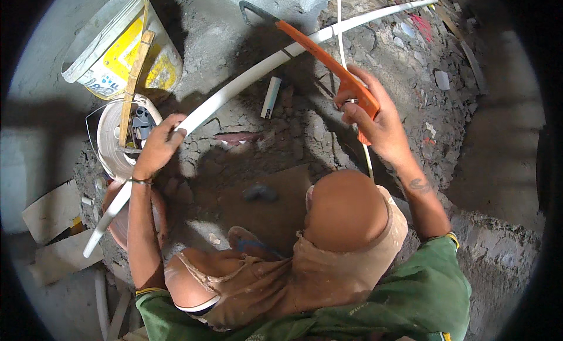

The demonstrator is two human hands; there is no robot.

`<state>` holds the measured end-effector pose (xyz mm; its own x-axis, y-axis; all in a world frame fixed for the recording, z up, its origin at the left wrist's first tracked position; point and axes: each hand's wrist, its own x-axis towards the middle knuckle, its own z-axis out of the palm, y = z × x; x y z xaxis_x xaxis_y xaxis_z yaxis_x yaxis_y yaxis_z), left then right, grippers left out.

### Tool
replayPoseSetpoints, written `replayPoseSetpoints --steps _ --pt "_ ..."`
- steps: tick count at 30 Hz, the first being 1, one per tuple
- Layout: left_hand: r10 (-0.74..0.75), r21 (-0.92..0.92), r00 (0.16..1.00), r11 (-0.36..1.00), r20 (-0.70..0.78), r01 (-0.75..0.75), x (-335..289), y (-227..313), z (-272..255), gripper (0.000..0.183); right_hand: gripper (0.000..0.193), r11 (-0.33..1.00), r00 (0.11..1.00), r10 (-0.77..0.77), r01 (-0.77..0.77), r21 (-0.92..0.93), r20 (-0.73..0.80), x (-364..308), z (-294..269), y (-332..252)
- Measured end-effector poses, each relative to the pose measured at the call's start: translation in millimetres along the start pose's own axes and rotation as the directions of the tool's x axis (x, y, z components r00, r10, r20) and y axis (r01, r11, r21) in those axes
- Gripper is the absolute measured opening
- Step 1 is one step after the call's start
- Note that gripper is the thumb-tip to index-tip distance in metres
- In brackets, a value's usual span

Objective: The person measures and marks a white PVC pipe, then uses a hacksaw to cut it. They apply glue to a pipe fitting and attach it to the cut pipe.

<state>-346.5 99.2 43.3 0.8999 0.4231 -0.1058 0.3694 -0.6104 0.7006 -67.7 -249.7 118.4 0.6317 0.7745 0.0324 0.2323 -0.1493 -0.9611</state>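
A long white plastic pipe [234, 86] runs slantwise from lower left to upper right. My left hand [159, 146] is closed round it, left of its middle. In my right hand [378, 118] is the handle of an orange hacksaw [316, 51], fingers wrapped through its grip. The saw's orange frame passes over the pipe, its dark front end reaching past the far side; whether the blade touches the pipe I cannot tell. A thin dark line crosses the pipe just left of the saw. A short white pipe offcut [271, 97] lies on the ground below.
A white and yellow bucket [126, 53] stands at upper left, with a smaller white bucket [111, 136] of fittings and a wooden stick [136, 86] before it. A thin white cable [341, 36] runs behind the saw handle. Rubble [434, 100] covers the ground to the right.
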Motion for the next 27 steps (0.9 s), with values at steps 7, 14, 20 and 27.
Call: replayPoseSetpoints --steps 7,14,20,27 --pt "0.168 0.290 0.986 0.944 -0.016 -0.157 89.4 58.5 63.5 0.041 0.031 0.999 0.971 -0.016 0.005 -0.046 -0.240 -20.0 10.8 39.8" --pt "-0.005 0.442 0.990 0.895 0.142 -0.059 79.2 62.7 59.3 0.039 0.033 0.973 0.971 0.185 -0.160 0.166 -0.151 -33.3 -7.2 59.1" --pt "0.113 0.455 0.994 0.885 0.002 -0.101 60.3 47.5 81.2 0.036 0.051 0.863 0.966 0.248 -0.252 0.437 0.068 -17.0 0.9 36.3" --pt "-0.074 0.353 0.978 0.935 0.195 0.000 124.8 49.2 102.8 0.041 0.043 0.837 0.888 0.449 -0.380 0.393 -0.097 33.0 18.0 24.9"
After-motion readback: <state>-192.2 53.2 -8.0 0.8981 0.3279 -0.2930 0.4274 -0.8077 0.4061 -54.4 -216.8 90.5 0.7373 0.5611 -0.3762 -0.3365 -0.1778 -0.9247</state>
